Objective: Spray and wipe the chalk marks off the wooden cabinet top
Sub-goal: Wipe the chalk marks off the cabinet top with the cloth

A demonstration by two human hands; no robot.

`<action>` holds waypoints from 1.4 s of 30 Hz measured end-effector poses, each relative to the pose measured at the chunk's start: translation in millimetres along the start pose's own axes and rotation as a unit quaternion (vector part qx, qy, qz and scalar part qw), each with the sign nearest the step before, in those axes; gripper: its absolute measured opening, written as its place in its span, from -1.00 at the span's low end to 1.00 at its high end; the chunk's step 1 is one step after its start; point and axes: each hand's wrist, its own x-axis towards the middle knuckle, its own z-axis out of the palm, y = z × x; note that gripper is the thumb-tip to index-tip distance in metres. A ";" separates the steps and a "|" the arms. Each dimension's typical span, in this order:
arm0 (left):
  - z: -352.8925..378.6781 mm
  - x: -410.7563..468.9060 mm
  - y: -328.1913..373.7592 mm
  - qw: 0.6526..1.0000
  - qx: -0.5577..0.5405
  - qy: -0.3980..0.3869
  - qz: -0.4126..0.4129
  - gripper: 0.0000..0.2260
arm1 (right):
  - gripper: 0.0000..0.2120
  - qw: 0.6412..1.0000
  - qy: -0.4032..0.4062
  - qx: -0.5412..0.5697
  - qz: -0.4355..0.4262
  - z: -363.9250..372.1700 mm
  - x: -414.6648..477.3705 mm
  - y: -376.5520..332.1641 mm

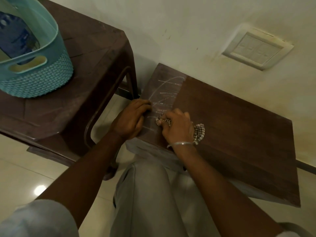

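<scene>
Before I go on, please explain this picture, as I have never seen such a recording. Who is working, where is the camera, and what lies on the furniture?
There is no machine here. A person works with two bare hands, and the single picture comes from a camera worn on the head, looking down at the person's own arms and legs. The right hand grips a checked cloth and holds it on the wooden cabinet top, beside the white chalk marks on the top's left part. The left hand rests at the cabinet's left edge with bent fingers. Whether it holds anything is hidden. To the left, a brown table carries a teal basket with a blue bottle inside.
</scene>
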 end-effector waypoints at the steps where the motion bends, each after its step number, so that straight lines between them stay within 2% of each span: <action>1: 0.8 -0.9 0.1 1.000 0.000 0.000 0.001 -0.61 | -0.96 1.000 -0.006 0.007 -0.017 0.8 -10.8 -0.8; 4: 1.8 -0.2 -1.6 1.000 -0.001 0.000 0.004 -0.61 | -0.96 0.994 -0.047 0.019 -0.093 2.9 -38.3 -0.3; 6: 2.2 0.0 -2.5 1.000 0.001 -0.001 0.006 -0.61 | -0.94 0.993 -0.053 0.011 -0.102 1.5 -30.6 1.4; 9: 2.2 0.3 -2.6 1.000 0.002 -0.009 -0.004 -0.59 | -0.93 0.998 -0.013 -0.013 -0.056 3.7 8.3 3.2; 13: 2.2 0.1 -1.9 1.000 0.006 -0.010 -0.008 -0.57 | -0.94 1.000 0.009 0.019 0.003 6.3 40.4 2.6; 20: 2.5 1.5 -3.1 1.000 0.004 -0.011 -0.004 -0.54 | -0.94 0.999 -0.004 0.019 -0.028 1.4 10.8 14.5; 26: 0.8 2.6 -0.7 1.000 0.010 -0.024 -0.013 -0.53 | -0.96 0.998 0.034 0.026 0.053 -2.4 80.4 17.9; 33: 2.8 1.7 -3.5 1.000 0.012 -0.015 -0.008 -0.55 | -0.95 0.999 0.034 0.024 0.035 1.7 69.5 32.1; 36: 2.6 1.8 -3.4 1.000 0.014 -0.011 0.001 -0.56 | -0.99 0.997 0.049 0.020 0.053 -1.1 94.4 34.7; 39: 2.9 2.3 -4.1 1.000 0.018 -0.017 -0.006 -0.56 | -0.94 0.996 0.048 0.024 0.076 -6.6 132.5 34.3; 42: 3.6 1.2 -5.7 1.000 0.017 -0.018 -0.003 -0.56 | -0.94 0.995 0.050 0.028 0.080 -7.0 133.9 31.4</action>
